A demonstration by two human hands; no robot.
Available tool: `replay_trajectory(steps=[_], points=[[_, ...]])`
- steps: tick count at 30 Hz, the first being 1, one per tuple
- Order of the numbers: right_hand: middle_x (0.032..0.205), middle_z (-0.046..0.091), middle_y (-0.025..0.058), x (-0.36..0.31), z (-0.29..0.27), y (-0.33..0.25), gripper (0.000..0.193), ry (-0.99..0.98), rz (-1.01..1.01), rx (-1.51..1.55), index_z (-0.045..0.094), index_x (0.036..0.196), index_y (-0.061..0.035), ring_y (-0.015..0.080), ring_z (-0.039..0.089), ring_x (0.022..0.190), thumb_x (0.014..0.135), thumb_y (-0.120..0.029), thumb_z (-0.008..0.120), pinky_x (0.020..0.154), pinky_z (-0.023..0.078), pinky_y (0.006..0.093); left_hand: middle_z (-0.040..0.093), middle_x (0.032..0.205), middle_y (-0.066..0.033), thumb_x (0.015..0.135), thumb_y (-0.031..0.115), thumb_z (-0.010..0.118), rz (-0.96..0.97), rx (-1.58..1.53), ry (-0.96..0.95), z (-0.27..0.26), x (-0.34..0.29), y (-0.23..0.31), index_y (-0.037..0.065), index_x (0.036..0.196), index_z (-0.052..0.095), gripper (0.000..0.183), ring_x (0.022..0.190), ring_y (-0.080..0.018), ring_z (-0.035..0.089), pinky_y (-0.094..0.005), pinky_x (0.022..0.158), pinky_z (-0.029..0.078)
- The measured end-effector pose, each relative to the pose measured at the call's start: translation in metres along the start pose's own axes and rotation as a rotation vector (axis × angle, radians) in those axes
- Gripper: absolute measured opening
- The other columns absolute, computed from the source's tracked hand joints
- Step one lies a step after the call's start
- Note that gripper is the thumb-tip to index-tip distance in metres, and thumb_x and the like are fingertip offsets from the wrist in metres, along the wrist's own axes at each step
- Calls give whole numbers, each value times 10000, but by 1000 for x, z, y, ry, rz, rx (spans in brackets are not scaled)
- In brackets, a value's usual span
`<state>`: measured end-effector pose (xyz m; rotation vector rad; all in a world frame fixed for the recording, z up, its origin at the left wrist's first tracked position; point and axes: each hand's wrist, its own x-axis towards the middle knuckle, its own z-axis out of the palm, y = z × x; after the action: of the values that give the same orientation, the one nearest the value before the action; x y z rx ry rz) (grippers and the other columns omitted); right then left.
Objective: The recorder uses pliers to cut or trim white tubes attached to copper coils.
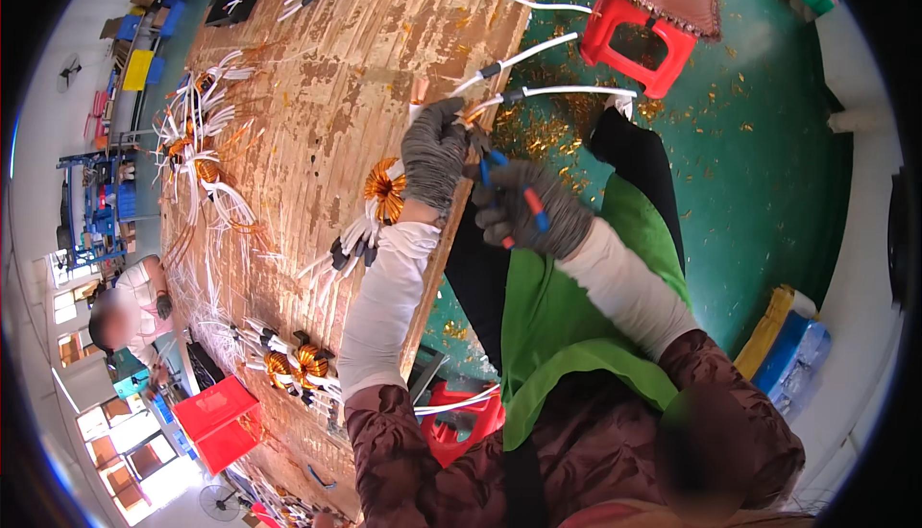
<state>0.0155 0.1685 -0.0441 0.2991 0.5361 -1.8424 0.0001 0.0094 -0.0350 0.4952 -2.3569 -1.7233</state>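
Note:
My left hand (432, 158), in a dark grey glove, is closed round the copper wire ends (473, 115) of a piece with white-sleeved leads (557, 91) at the table's edge. The leads point away over the floor, with black bands on them. In my right hand (549, 204), also gloved, is a pair of pliers (536, 209) with red and blue handles. Its jaws are close to the copper ends beside my left fingers. Just left of my left hand lies an orange copper-wound coil (385, 190) with white leads. My left hand hides part of the held piece.
More wound coils with white leads (199, 158) lie along the wooden table (317, 106). A red stool (642, 34) with a brown cushion stands beyond the table's right edge. Copper scraps (538, 130) litter the green floor. Across the table, near a red bin (216, 418), another person (134, 312) works.

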Motion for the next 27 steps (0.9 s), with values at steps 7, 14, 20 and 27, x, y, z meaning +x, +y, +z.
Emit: replay_trajectory(steps=[7, 14, 20, 27], points=[[714, 507, 31, -15, -1, -19, 359, 13, 6, -138, 555, 1100, -43, 119, 489, 624, 764, -130, 645, 534, 421, 288, 641, 946, -107, 808, -23, 540, 69, 8, -171, -18, 3, 3, 16, 1087, 592, 287, 826, -170, 606, -290, 722, 493], [815, 560, 34, 0, -32, -3, 472, 191, -531, -971, 568, 1173, -44, 139, 547, 735, 725, -118, 699, 737, 461, 275, 643, 905, -127, 814, 123, 636, -56, 443, -546, -40, 22, 22, -12, 1073, 594, 295, 828, -180, 605, -298, 776, 477], [791, 540, 39, -5, -14, 13, 352, -121, -10, 184, 536, 1101, -35, 132, 502, 669, 766, -80, 633, 590, 431, 307, 635, 857, -107, 769, 217, 720, -24, 535, -584, -33, 13, 38, -22, 1036, 597, 380, 814, -168, 596, -300, 742, 483], [763, 514, 30, -13, -5, 7, 296, -166, 39, 303, 511, 1056, -42, 133, 484, 603, 781, -96, 604, 521, 387, 256, 632, 848, -97, 707, 242, 775, -12, 485, -602, -34, 16, 20, 1, 996, 612, 410, 815, -178, 608, -318, 739, 492]])
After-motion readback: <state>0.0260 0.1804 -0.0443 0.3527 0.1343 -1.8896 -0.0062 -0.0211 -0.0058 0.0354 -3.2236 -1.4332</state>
